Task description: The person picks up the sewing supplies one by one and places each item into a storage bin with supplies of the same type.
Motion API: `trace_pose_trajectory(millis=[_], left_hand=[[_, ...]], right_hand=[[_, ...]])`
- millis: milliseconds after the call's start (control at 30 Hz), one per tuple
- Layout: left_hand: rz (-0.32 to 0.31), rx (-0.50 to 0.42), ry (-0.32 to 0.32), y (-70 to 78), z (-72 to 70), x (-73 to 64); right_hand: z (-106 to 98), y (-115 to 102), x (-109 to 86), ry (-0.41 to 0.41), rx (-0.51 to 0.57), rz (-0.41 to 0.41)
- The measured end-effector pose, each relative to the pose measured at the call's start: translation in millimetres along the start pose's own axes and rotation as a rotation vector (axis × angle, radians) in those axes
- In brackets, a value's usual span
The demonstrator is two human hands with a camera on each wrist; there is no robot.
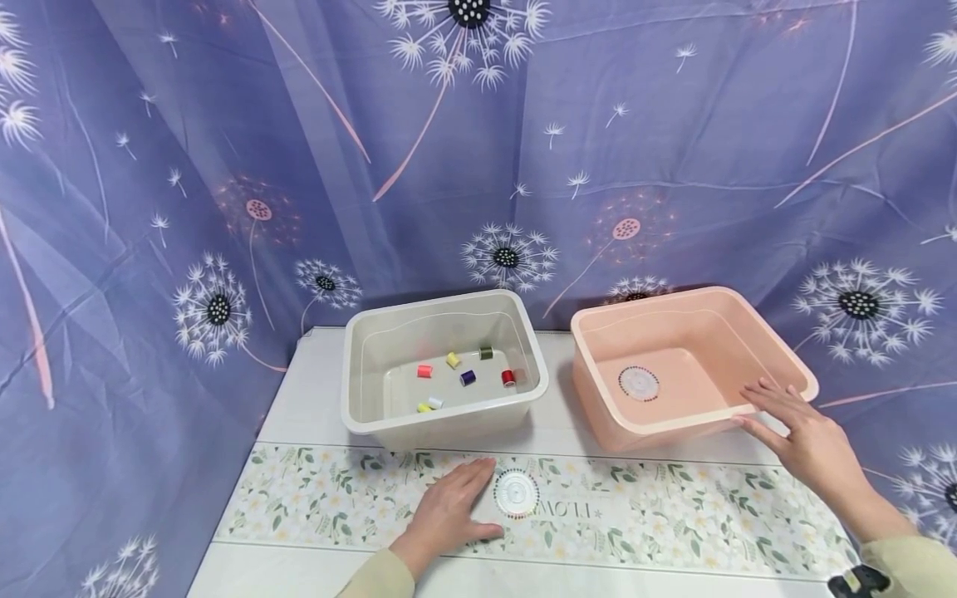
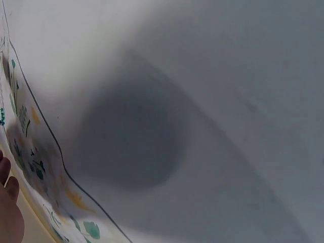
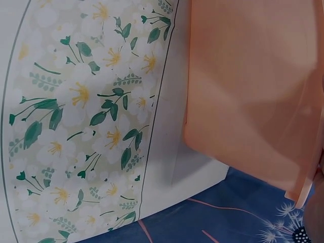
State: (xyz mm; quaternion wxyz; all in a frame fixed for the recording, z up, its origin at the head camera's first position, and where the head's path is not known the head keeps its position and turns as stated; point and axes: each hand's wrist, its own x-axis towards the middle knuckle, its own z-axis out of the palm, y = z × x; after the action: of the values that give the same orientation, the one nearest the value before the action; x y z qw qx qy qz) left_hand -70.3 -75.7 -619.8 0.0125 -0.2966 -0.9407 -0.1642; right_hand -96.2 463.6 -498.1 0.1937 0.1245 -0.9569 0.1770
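My left hand (image 1: 451, 508) rests on the table with straight fingers, thumb spread apart. Just right of its fingertips lies a round white disc ringed with small coloured beads, like a pin wheel (image 1: 517, 494). In the left wrist view only some fingers (image 2: 11, 202) show at the left edge. My right hand (image 1: 811, 440) lies over the near right rim of a pink plastic bin (image 1: 643, 428), fingers extended over the edge and thumb by the rim. A second beaded pin wheel (image 1: 639, 383) sits on that bin's floor, toward its left.
Left of the pink bin stands a grey bin (image 1: 449, 419) with several small thread spools, among them a navy spool (image 1: 468, 378) and a red spool (image 1: 508, 378). A floral runner (image 1: 336, 498) crosses the white table. Behind hangs a blue dandelion curtain (image 1: 419, 232).
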Motion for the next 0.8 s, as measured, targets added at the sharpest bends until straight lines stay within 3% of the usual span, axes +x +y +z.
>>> trace_pose_trajectory(millis=[367,800], left_hand=[[-0.026,-0.029,0.001,1.8,8.3,5.2],[0.042,0.040,0.024,4.9,14.6,15.5]], right_hand=[[0.3,-1.9,0.9,-0.002,0.009,0.007],[-0.9,-2.3,-0.6,0.000,0.000,0.004]])
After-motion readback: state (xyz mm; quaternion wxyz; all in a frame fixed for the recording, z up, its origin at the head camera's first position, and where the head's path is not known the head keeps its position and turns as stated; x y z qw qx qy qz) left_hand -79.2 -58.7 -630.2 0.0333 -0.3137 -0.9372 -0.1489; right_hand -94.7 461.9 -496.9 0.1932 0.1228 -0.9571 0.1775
